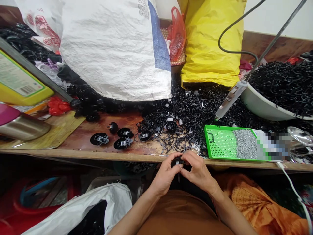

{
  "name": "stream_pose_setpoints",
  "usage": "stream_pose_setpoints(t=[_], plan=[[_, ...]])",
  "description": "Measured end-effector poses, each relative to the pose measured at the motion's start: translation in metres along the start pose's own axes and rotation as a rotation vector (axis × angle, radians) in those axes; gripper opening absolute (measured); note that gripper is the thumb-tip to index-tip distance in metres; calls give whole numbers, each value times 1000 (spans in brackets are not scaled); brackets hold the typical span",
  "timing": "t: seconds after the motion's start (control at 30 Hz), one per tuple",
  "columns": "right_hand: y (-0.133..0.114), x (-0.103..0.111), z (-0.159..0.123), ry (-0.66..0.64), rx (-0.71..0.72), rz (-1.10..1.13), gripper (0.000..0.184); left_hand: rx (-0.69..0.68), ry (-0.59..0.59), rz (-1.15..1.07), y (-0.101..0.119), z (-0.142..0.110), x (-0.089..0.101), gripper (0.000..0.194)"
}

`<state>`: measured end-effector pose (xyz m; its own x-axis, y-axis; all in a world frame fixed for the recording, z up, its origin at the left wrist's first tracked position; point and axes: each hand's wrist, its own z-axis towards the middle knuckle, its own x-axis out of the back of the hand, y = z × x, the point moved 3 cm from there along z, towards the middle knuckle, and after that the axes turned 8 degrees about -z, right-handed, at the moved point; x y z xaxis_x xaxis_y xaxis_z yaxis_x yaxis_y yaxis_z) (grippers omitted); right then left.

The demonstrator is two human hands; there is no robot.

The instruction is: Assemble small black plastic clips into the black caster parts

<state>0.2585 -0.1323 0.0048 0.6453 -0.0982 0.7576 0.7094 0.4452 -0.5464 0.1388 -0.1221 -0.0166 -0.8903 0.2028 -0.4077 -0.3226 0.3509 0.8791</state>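
Small black plastic part (180,160) sits between your hands, just in front of the bench edge. Your fingers cover most of it, so its exact shape is hard to make out. Your left hand (165,173) and right hand (198,173) are together, fingertips meeting and clamped on it from both sides, above your lap and just off the wooden bench (73,155).

Left of your hands, round black discs (99,139) lie on the bare wood, several carrying a pale clip-like fitting, with a domed black piece (112,127) beside them. They look like the finished share, and there are only a handful. Far more appears to be left: a loose heap of black plastic pieces (195,112) spreads along the bench almost to your hands, and a white basin (265,109) on your right brims with more. Darker round pieces (90,104) pile against a white woven sack (114,49). Off to your right lies a green perforated tray (220,142) with grey granules (245,144) covering part of it, and a white corded tool (231,99) rests against the basin's rim.
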Motion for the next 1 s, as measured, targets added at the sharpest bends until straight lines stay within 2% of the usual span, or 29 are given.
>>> stream_pose_setpoints(t=[0.2,0.33,0.53,0.67,0.87,1.0], plan=[[0,2,3,-60,-32,185,18,45,63,-131,2,1,4,30],[-1,1,6,-56,-25,243,28,55,104,-154,5,3,8,30],[1,-4,4,-3,-28,199,13,-26,75,10,5,2,6,29],[4,-8,0,33,-9,110,9,-52,57,103,2,2,5,29],[7,-12,-4,133,53,-6,13,-76,49,131,1,1,2,27],[9,-11,-4,116,31,43,14,-49,29,127,1,-1,0,27]])
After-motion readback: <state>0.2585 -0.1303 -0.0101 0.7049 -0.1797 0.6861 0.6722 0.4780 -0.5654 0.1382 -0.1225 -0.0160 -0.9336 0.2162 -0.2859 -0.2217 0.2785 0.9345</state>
